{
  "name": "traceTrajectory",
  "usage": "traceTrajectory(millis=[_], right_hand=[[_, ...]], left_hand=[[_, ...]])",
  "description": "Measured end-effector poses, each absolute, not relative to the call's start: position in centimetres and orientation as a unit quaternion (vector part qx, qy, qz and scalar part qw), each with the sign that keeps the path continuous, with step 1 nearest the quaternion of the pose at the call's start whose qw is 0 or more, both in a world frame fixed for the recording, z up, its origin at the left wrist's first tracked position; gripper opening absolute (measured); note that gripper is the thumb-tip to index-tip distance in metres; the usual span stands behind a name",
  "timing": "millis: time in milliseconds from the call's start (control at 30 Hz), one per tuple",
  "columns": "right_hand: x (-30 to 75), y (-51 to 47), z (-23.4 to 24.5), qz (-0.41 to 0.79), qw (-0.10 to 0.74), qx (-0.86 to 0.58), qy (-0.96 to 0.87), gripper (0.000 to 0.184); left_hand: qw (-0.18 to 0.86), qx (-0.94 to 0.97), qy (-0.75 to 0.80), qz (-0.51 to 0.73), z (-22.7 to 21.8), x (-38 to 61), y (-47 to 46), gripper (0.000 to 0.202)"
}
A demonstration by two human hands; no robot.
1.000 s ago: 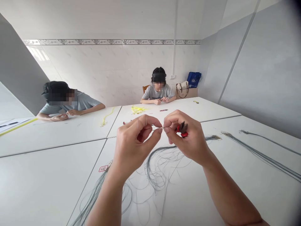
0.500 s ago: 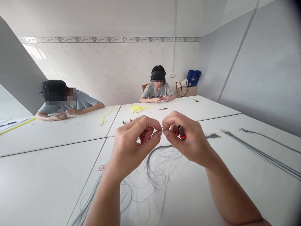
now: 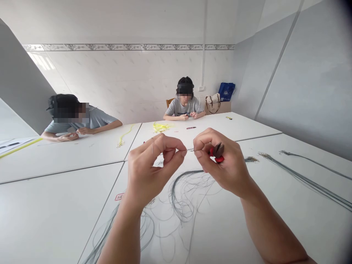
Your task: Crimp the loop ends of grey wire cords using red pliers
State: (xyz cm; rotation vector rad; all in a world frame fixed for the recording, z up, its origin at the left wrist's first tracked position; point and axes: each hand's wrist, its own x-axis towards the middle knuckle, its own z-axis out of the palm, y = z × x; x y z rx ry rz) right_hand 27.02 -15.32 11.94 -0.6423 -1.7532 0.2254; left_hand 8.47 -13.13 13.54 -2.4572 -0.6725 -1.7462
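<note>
My left hand (image 3: 150, 170) is raised above the white table (image 3: 55, 205), thumb and forefinger pinched on one end of a thin grey wire (image 3: 190, 150). My right hand (image 3: 222, 165) pinches the other end of the same short stretch, and it also holds small red-handled pliers (image 3: 217, 152) tucked in its palm. A loose tangle of grey wires (image 3: 187, 194) lies on the table right below both hands.
More grey wire bundles (image 3: 308, 181) run across the table at right. Two other people sit at the far side, one at left (image 3: 79, 121) and one at centre (image 3: 184, 106), working with their hands. Yellow strands (image 3: 161, 127) and bags (image 3: 220, 97) lie beyond.
My hands have drawn slightly apart, so a longer stretch of wire shows between the fingertips. The pliers in my right hand have tilted a little.
</note>
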Motion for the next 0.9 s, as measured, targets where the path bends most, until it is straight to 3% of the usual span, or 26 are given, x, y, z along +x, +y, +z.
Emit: traceTrajectory(millis=[633, 733, 900], right_hand=[[27.0, -15.8, 12.3, 0.030, 0.605, -0.261, -0.751, 0.013], [27.4, -15.5, 12.3, 0.040, 0.604, -0.278, -0.746, 0.012], [29.0, -14.0, 12.2, 0.013, 0.646, -0.372, -0.666, 0.011]], left_hand=[[-0.013, -0.796, -0.214, -0.566, 13.6, 8.6, -13.8, 0.010], [-0.068, -0.789, -0.215, -0.571, 13.8, 8.6, -13.9, 0.009], [-0.185, -0.760, -0.215, -0.584, 14.3, 7.7, -13.2, 0.025]])
